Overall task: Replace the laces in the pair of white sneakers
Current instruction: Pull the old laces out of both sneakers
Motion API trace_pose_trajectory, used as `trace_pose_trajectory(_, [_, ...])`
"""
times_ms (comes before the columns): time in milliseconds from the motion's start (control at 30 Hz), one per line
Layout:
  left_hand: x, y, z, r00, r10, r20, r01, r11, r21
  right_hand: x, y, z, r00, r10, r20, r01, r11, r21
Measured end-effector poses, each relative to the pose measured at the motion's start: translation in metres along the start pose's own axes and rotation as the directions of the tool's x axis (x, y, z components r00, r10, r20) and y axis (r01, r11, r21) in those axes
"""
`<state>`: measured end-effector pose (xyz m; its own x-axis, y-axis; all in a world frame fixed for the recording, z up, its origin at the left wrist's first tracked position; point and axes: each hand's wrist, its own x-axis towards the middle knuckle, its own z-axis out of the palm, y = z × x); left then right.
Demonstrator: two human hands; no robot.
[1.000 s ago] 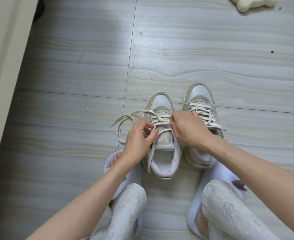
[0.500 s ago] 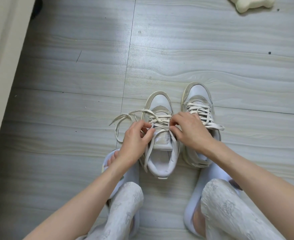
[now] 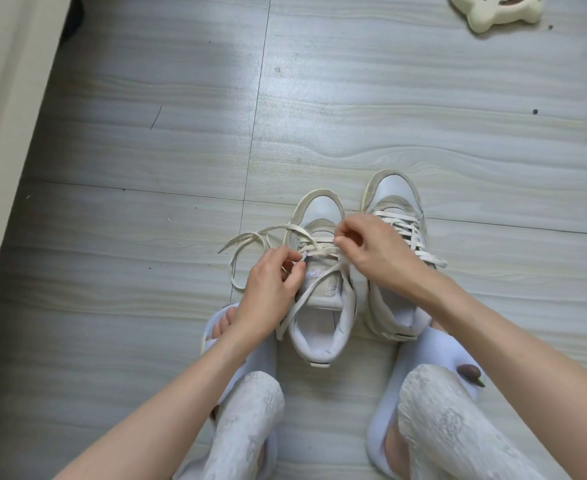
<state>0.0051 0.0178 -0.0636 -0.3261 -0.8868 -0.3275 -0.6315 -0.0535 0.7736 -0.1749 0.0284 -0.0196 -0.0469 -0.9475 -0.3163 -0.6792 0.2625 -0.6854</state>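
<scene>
In the head view, a pair of worn white-and-beige leather sneakers stands side by side on the pale grey wood-grain floor (image 3: pixel 146 168), toes pointing away, between the person's pale blue slippers. The left sneaker (image 3: pixel 319 306) is partly unlaced: its flat cream cotton lace (image 3: pixel 250 237) loops loose onto the floor to the shoe's left. The right sneaker (image 3: pixel 394 199) is laced to the top.

The left hand (image 3: pixel 268 292) pinches a lace strand at the left eyelet row with curled fingers. The right hand (image 3: pixel 371 247) pinches a crossing further toward the toe, fingertips closed on the lace.

The lace looks light, limp and somewhat grippy, so it should drag through the eyelets rather than slide; taking it close to each eyelet, or by its tip, seems best. The shoe is light and may shift, so it needs steadying.

Against half a second ago, the right hand has moved forward toward the toe, and the left has shifted little.
</scene>
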Motion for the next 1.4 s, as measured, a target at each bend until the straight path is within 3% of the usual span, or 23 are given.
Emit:
trace_pose_trajectory(67, [-0.001,0.0,0.0,1.0,0.001,-0.003,-0.001,1.0,-0.002,-0.004,0.011,-0.006,0.998,0.02,-0.06,-0.022,0.999,-0.043])
trace_pose_trajectory(200, [-0.001,0.001,0.0,1.0,-0.006,-0.01,0.006,1.0,-0.008,-0.018,0.019,-0.004,0.988,0.068,0.142,-0.009,0.926,-0.377])
trace_pose_trajectory(400, [0.0,0.001,0.0,1.0,-0.011,-0.013,0.01,1.0,-0.027,-0.018,0.012,0.003,0.998,-0.012,0.064,0.034,0.937,-0.348])
trace_pose_trajectory(433, [0.0,0.0,0.0,1.0,-0.009,-0.013,0.009,1.0,-0.027,-0.017,0.012,0.003,0.999,0.008,0.054,0.009,0.947,-0.322])
trace_pose_trajectory(500, [0.0,-0.001,0.001,1.0,-0.01,-0.014,0.009,1.0,-0.026,-0.016,0.011,-0.002,0.993,0.12,0.019,-0.119,0.992,-0.039])
trace_pose_trajectory(567, [0.0,-0.001,0.001,1.0,-0.007,-0.019,0.007,1.0,-0.026,-0.012,0.008,-0.01,0.977,0.21,-0.025,-0.193,0.933,0.304])
trace_pose_trajectory(600, [0.0,-0.001,0.002,1.0,-0.005,-0.021,0.004,1.0,-0.026,-0.01,0.007,-0.013,0.974,0.222,-0.052,-0.191,0.918,0.347])
trace_pose_trajectory(767, [-0.001,-0.002,0.001,1.0,-0.006,-0.009,0.006,1.0,-0.026,-0.009,0.006,-0.021,0.975,0.054,-0.216,-0.049,0.998,0.028])
trace_pose_trajectory(900, [-0.001,-0.002,0.001,1.0,-0.01,-0.017,0.01,1.0,-0.023,-0.019,0.029,-0.023,0.986,0.053,-0.156,-0.087,0.972,-0.22])
trace_pose_trajectory(1033, [0.0,-0.002,0.002,1.0,-0.02,-0.019,0.019,0.999,-0.032,-0.028,0.021,-0.009,0.947,-0.225,-0.228,0.124,0.914,-0.386])
trace_pose_trajectory(1100, [-0.001,-0.003,0.002,1.0,-0.026,-0.017,0.025,0.999,-0.035,-0.026,0.017,0.002,0.926,-0.334,-0.174,0.22,0.855,-0.469])
trace_pose_trajectory(1200, [-0.001,-0.003,0.001,0.999,-0.031,-0.007,0.031,0.999,-0.039,-0.022,0.022,0.017,0.95,-0.307,-0.048,0.208,0.743,-0.636])
trace_pose_trajectory(1300, [0.0,-0.003,0.001,1.0,-0.03,-0.004,0.03,0.999,-0.042,-0.02,0.025,0.02,0.97,-0.239,-0.038,0.153,0.73,-0.666])
trace_pose_trajectory(1400, [0.0,-0.002,0.001,1.0,-0.031,0.0,0.031,0.998,-0.05,-0.022,0.024,0.014,0.964,-0.208,-0.165,0.1,0.86,-0.5])
